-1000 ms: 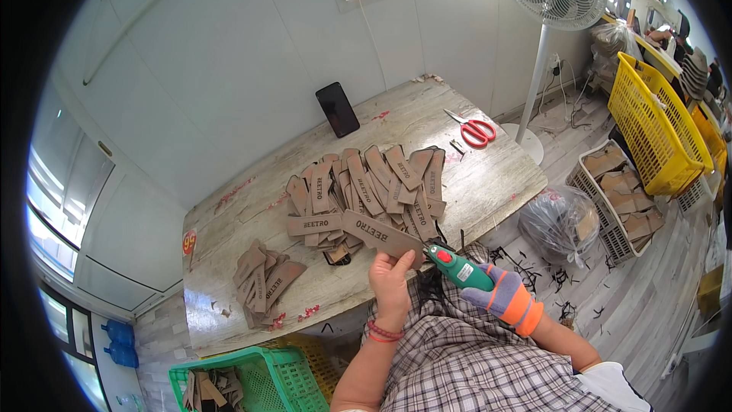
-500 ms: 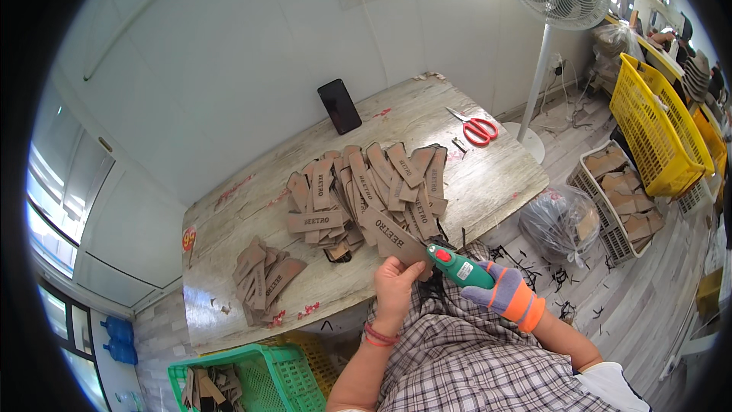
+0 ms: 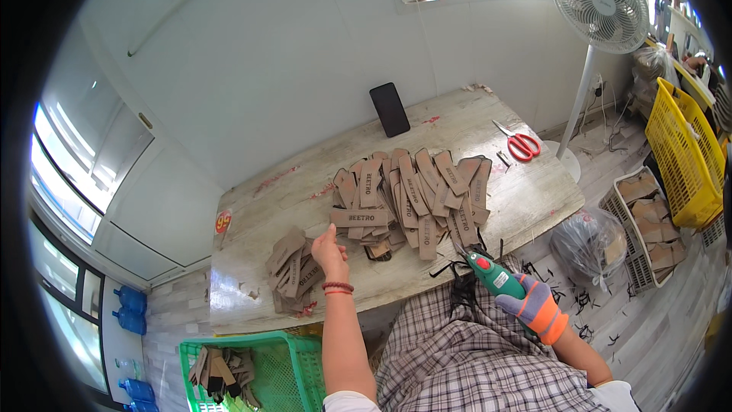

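Observation:
My bare left hand [image 3: 329, 256], fingers apart and seemingly empty, reaches to the gap between two piles of flat brown strips. Its fingertips are at the left end of a printed strip [image 3: 358, 218] on the larger pile [image 3: 412, 191]; whether they touch it I cannot tell. The smaller pile [image 3: 293, 271] lies just to its left. In a grey and orange glove, my right hand [image 3: 537, 309] is closed round green electric scissors [image 3: 494, 275] with a red button. Their tip points up-left at the table's near edge, beside black scraps [image 3: 461, 271].
On the worn table [image 3: 259, 198] are a phone [image 3: 390, 110] and red-handled scissors [image 3: 522, 145]. A green crate [image 3: 286, 366] with strips stands below left. To the right are a plastic bag [image 3: 587, 248], a crate of brown pieces [image 3: 648, 221], a yellow basket [image 3: 686, 164] and a fan [image 3: 602, 4].
My left hand has let go of the strip it held at the electric scissors and moved left towards the piles. My right hand still grips the tool. The whole view has shifted.

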`<action>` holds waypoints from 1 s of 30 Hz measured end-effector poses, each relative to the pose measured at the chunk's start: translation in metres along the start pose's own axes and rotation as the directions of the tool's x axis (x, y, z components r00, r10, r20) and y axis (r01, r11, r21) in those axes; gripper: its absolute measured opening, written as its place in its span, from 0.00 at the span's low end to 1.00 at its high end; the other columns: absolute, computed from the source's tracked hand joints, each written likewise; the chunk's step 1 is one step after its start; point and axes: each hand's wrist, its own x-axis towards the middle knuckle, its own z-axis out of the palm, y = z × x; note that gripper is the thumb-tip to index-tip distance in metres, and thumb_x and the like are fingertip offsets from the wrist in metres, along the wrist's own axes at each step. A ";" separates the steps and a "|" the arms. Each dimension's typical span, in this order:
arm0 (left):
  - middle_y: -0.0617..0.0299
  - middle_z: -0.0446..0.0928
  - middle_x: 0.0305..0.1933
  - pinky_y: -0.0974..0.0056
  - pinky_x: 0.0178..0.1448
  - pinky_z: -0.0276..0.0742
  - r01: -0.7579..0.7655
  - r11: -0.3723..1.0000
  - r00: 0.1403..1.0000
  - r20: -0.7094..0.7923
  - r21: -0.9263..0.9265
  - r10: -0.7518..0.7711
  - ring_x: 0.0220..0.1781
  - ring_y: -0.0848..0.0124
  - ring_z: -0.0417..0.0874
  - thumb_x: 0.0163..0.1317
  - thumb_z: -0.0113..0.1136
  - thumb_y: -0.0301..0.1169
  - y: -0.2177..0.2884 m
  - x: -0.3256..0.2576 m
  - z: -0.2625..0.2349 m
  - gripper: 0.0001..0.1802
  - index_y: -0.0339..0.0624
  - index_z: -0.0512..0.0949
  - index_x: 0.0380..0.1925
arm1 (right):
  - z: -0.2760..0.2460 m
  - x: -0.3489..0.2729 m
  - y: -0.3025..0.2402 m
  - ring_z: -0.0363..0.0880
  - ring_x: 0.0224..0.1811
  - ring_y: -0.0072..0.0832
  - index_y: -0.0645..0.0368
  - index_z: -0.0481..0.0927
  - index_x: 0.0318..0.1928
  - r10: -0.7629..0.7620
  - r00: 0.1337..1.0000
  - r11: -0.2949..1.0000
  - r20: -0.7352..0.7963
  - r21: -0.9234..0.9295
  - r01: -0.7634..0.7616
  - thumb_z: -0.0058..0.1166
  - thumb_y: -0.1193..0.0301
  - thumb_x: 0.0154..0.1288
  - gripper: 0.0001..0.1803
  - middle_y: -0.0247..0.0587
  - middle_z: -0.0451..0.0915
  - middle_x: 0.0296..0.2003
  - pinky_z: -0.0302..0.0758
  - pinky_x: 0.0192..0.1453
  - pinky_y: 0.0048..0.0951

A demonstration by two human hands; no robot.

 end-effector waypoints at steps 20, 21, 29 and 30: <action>0.68 0.78 0.29 0.73 0.38 0.67 -0.184 0.892 0.790 0.478 -0.412 0.383 0.29 0.81 0.71 0.64 0.60 0.25 0.029 -0.165 0.055 0.03 0.36 0.79 0.31 | 0.009 0.003 -0.026 0.74 0.26 0.13 0.64 0.74 0.55 -0.145 0.988 0.989 -0.056 0.003 0.145 0.72 0.61 0.53 0.32 0.32 0.80 0.30 0.72 0.30 0.18; 0.68 0.79 0.29 0.74 0.38 0.67 -0.157 0.898 0.785 0.499 -0.412 0.367 0.29 0.81 0.72 0.63 0.61 0.25 0.023 -0.171 0.057 0.03 0.36 0.79 0.32 | 0.009 0.002 -0.027 0.73 0.26 0.13 0.64 0.74 0.55 -0.145 0.988 0.989 -0.060 0.014 0.146 0.72 0.62 0.53 0.32 0.32 0.80 0.30 0.72 0.30 0.18; 0.66 0.82 0.33 0.74 0.37 0.72 0.058 0.892 0.761 0.598 -0.447 0.251 0.31 0.79 0.78 0.62 0.62 0.24 -0.005 -0.194 0.080 0.01 0.39 0.79 0.32 | -0.001 -0.004 -0.024 0.72 0.25 0.12 0.64 0.74 0.54 -0.138 0.987 0.988 -0.078 0.063 0.143 0.72 0.63 0.54 0.31 0.30 0.80 0.30 0.71 0.29 0.17; 0.65 0.82 0.33 0.74 0.38 0.72 0.089 0.886 0.762 0.604 -0.455 0.234 0.31 0.79 0.78 0.62 0.62 0.24 -0.006 -0.195 0.082 0.01 0.39 0.79 0.33 | -0.001 -0.004 -0.024 0.73 0.26 0.12 0.64 0.73 0.54 -0.125 0.989 0.988 -0.079 0.081 0.131 0.72 0.63 0.54 0.31 0.30 0.80 0.30 0.71 0.29 0.17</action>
